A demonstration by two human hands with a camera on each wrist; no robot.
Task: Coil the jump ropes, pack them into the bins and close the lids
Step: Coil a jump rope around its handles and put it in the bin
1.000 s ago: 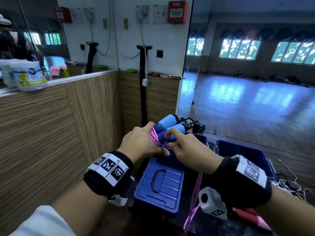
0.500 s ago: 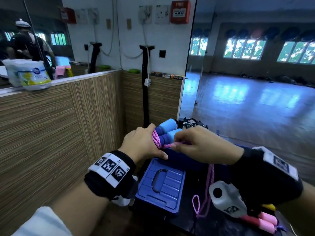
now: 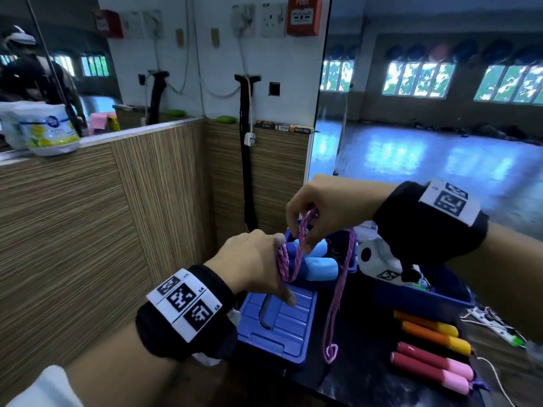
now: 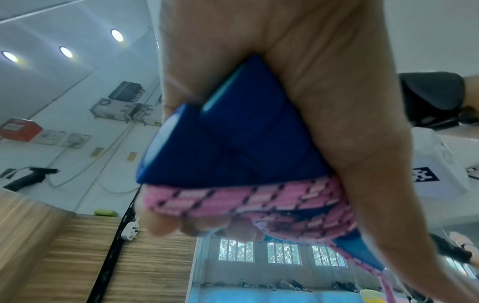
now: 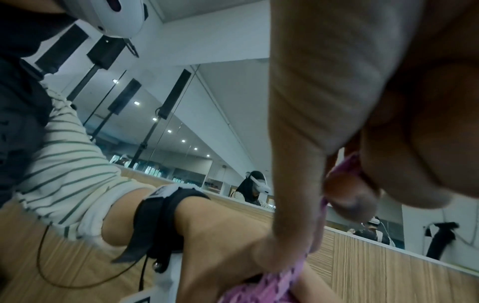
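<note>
My left hand (image 3: 258, 259) grips the two blue handles (image 3: 316, 265) of a jump rope together with turns of its pink cord (image 3: 286, 261) wound round them; the left wrist view shows the handles (image 4: 233, 133) and the cord (image 4: 246, 201) in my curled fingers. Above it my right hand (image 3: 317, 212) pinches the pink cord (image 5: 344, 168) and holds it up; a loose loop (image 3: 335, 304) hangs down to the black table. A blue lid (image 3: 279, 321) lies under my left hand. An open blue bin (image 3: 423, 295) stands to the right.
Two more jump ropes lie at the right front of the table, one with orange-yellow handles (image 3: 432, 333), one with red-pink handles (image 3: 432, 368). A white power strip (image 3: 496, 327) lies right of them. A wood-panel wall (image 3: 88, 230) stands close on the left, a mirror behind.
My right hand has lifted up and right with the cord, drawing it above the handles. The head view has tilted down, so the other ropes on the table now show.
</note>
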